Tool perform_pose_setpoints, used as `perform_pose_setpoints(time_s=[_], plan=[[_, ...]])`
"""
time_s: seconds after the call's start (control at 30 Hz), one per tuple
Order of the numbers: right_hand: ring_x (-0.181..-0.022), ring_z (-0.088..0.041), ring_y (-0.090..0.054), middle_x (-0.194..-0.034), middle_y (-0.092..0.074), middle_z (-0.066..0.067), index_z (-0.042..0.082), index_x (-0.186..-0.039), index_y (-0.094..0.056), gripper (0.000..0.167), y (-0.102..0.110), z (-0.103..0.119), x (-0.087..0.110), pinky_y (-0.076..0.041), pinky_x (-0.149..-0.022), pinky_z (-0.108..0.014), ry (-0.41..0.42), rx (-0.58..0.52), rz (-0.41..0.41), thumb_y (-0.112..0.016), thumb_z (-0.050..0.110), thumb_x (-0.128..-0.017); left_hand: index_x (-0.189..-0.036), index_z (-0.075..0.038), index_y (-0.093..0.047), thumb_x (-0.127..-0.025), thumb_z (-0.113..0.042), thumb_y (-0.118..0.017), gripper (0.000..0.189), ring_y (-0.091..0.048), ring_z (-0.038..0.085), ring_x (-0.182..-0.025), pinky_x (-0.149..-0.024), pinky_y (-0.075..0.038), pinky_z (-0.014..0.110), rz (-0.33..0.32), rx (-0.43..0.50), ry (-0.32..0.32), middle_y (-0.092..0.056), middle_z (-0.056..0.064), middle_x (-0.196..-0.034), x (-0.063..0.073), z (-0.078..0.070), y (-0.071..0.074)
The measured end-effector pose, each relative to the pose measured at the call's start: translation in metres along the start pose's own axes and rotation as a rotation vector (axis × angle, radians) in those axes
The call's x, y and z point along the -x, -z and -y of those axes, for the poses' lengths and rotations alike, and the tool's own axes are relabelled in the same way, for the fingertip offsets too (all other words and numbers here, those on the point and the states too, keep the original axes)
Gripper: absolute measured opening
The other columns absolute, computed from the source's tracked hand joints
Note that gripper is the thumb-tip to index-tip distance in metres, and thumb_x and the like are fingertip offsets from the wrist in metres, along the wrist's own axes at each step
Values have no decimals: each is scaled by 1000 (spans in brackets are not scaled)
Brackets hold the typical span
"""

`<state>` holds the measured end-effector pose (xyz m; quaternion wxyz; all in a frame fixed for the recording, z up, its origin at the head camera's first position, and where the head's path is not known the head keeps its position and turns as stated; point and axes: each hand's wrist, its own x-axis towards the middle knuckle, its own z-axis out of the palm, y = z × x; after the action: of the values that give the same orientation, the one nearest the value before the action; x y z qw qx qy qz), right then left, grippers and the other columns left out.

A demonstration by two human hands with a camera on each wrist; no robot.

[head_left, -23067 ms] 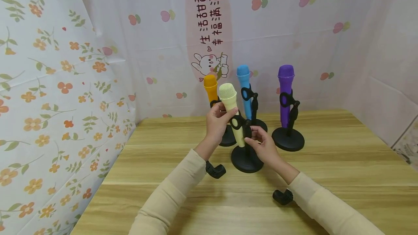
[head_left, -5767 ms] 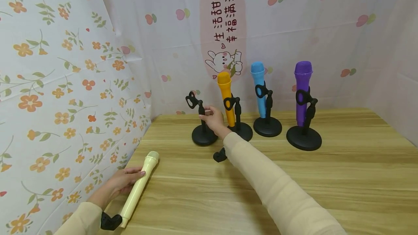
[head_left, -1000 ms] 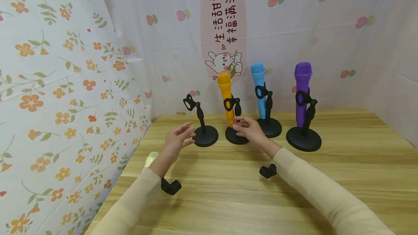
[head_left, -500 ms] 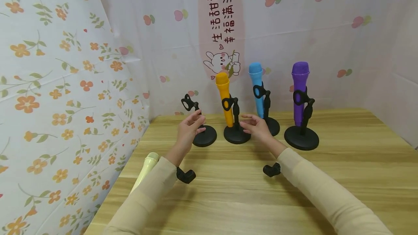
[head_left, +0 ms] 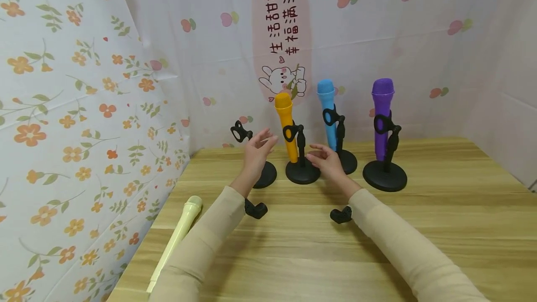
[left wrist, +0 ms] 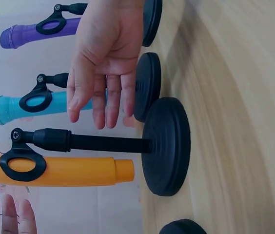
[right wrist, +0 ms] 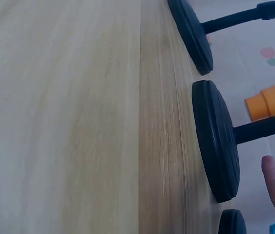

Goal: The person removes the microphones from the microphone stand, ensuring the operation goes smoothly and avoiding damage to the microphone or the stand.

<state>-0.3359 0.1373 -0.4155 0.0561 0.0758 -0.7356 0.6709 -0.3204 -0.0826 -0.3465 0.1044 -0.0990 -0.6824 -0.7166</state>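
An orange microphone (head_left: pixel 285 115) leans in the clip of its black stand (head_left: pixel 302 174) at the back of the table. Just left of it my left hand (head_left: pixel 253 156) is raised, fingers extended, in front of a bare black stand (head_left: pixel 240 132) whose pole it partly hides. On the orange microphone's other side is my right hand (head_left: pixel 330 164), its fingertips close to the stand's pole. The left wrist view shows the right hand (left wrist: pixel 110 48) with straight fingers and nothing in them, and the left fingertips (left wrist: pixel 8 217) beside the orange microphone.
A blue microphone (head_left: pixel 326 94) and a purple microphone (head_left: pixel 382 101) sit in stands farther right. A cream microphone (head_left: pixel 180 232) lies on the table (head_left: pixel 293 255) at left, partly behind the left sleeve. Patterned curtains (head_left: pixel 201 59) hang behind and at left.
Over the last second my left hand has moved right and up, across the bare stand towards the orange microphone. Earlier, the cream microphone came out of its stand and was laid at left.
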Motion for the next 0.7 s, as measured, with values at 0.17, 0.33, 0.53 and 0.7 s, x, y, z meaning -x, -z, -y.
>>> perform_pose_setpoints(time_s=[0.17,0.33,0.53,0.7], plan=[[-118,-35,-55,-129,-55,-24,2,-139,-48,49,-4,-3,-5,-44,-100,-42,-6,-29,0,-64,15,-96,-137,-10,-56,-91,-22,-71,50,-55,24,-114,-92,-50,33,-10,-3,2,-57,14,-130,-8,-3,-9],[-121,-34,-53,-131,-54,-21,3,-141,-46,52,-8,-3,-8,-42,-102,-41,-6,-7,-21,-65,20,-95,-137,-13,-56,-88,-28,-74,54,-55,20,-115,-95,-48,33,-31,-7,-3,-58,8,-130,-20,4,-17],[-120,-33,-53,-131,-53,-20,6,-141,-47,52,-12,-1,-11,-42,-102,-41,-14,-9,-48,-65,22,-95,-139,-15,-54,-88,-34,-74,58,-55,20,-116,-97,-46,34,-39,-34,-2,-57,7,-132,-28,6,-23],[-119,-32,-54,-130,-54,-20,6,-139,-49,51,-16,2,-14,-43,-101,-40,-22,-33,-66,-66,23,-95,-142,-13,-50,-88,-34,-73,62,-55,21,-117,-98,-46,34,-24,-43,-6,-56,10,-133,-36,6,-28]])
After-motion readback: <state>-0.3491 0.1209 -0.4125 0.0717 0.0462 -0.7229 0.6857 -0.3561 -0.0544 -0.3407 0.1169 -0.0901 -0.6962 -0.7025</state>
